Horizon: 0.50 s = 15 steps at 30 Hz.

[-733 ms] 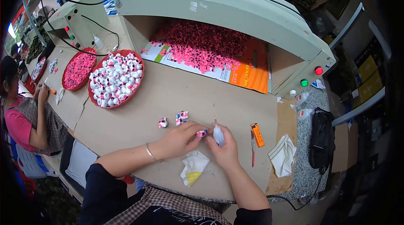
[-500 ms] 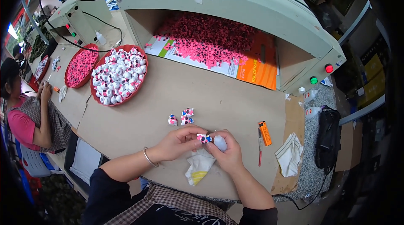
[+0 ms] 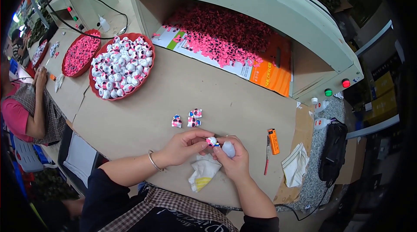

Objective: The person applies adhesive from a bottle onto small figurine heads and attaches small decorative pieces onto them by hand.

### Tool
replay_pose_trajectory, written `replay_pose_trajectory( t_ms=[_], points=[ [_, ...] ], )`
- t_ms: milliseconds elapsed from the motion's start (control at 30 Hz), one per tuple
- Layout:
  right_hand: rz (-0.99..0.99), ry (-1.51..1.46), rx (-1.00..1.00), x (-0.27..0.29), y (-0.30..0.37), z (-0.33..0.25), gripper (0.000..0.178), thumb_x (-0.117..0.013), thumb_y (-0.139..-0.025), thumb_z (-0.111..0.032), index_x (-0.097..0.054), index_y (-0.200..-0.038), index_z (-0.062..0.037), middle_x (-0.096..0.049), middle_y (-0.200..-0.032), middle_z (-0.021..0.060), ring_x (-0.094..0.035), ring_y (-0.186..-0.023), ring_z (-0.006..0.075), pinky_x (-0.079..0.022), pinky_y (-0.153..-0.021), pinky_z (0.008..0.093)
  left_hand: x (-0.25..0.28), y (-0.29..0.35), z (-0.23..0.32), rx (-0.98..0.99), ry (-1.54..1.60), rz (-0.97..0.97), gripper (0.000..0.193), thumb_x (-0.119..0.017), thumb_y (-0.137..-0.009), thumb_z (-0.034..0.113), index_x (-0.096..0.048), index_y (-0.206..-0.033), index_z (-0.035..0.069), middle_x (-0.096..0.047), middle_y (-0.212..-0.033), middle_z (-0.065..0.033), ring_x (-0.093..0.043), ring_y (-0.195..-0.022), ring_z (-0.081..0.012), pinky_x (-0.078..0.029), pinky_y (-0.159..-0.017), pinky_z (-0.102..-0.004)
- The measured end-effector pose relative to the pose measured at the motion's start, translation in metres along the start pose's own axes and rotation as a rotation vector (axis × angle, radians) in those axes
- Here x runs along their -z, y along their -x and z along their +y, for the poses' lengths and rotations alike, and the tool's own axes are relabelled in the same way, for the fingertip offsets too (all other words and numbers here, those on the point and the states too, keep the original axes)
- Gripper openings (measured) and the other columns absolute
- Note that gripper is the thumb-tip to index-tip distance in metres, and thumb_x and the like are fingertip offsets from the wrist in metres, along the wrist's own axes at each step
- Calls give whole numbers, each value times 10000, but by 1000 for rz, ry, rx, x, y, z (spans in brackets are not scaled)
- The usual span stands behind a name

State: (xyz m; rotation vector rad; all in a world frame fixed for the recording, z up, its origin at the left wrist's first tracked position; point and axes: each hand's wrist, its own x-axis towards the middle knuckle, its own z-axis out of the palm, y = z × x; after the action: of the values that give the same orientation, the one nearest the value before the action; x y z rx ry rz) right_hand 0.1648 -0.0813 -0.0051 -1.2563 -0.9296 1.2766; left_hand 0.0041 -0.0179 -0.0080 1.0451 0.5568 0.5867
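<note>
My left hand (image 3: pixel 184 148) is closed, pinching a small white, pink and black toy figurine (image 3: pixel 211 140) between thumb and fingers. In my right hand (image 3: pixel 235 162), also closed, a small translucent squeeze bottle (image 3: pixel 228 149) lies against the fingers. Its thumb and fingertips meet the figurine's blue part, so both hands touch the figurine. Just beyond my hands, three similar figurines with blue parts stand on the brown work surface: one figurine (image 3: pixel 176 121) at the left, a second figurine (image 3: pixel 195 113) behind a third figurine (image 3: pixel 193 122). Under my wrists lies a white cloth with yellow stripes (image 3: pixel 205 173).
A red basket (image 3: pixel 92 85) of white figurines stands far left, beside another red basket (image 3: pixel 65 69) of pink pieces. Pink pieces (image 3: pixel 217 43) fill a pale green box (image 3: pixel 321 45). At right lie an orange box cutter (image 3: pixel 273 141), a thin tool (image 3: pixel 267 158) and another cloth (image 3: pixel 296 164). A co-worker (image 3: pixel 26 110) sits left.
The figurine in my fingers has turned, showing more of its rounded white side. The whole view has shifted slightly. My hands keep nearly the same grip.
</note>
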Motion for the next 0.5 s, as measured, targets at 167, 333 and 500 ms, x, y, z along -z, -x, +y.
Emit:
replay_pose_trajectory(
  t_ms=[167, 333, 500],
  points=[
    [66, 328, 298, 0, -4, 15, 156, -573, -736, 77, -496, -850, 2, -490, -844, 67, -560, -682, 118, -499, -571, 225, -2, -3, -6, -167, -189, -1, 346, -488, -838, 29, -447, -1182, 34, -489, -1006, -48, -517, -870, -88, -461, -747, -230],
    [118, 507, 426, -6, -2, 4, 187, -639, -674, 59, -503, -782, -12, -517, -823, 79, -550, -691, 145, -465, -587, 245, -4, -1, -7, -77, -257, 55, 388, -461, -826, -26, -429, -1206, 43, -515, -1084, -59, -515, -920, -103, -429, -781, -231],
    [151, 531, 415, -11, -1, 2, 206, -682, -633, 25, -515, -743, -25, -538, -784, 75, -537, -717, 164, -440, -620, 256, -6, 2, -8, -175, -555, 118, 398, -464, -805, -14, -435, -1199, 41, -547, -1057, -72, -537, -844, -96, -437, -729, -217]
  ],
)
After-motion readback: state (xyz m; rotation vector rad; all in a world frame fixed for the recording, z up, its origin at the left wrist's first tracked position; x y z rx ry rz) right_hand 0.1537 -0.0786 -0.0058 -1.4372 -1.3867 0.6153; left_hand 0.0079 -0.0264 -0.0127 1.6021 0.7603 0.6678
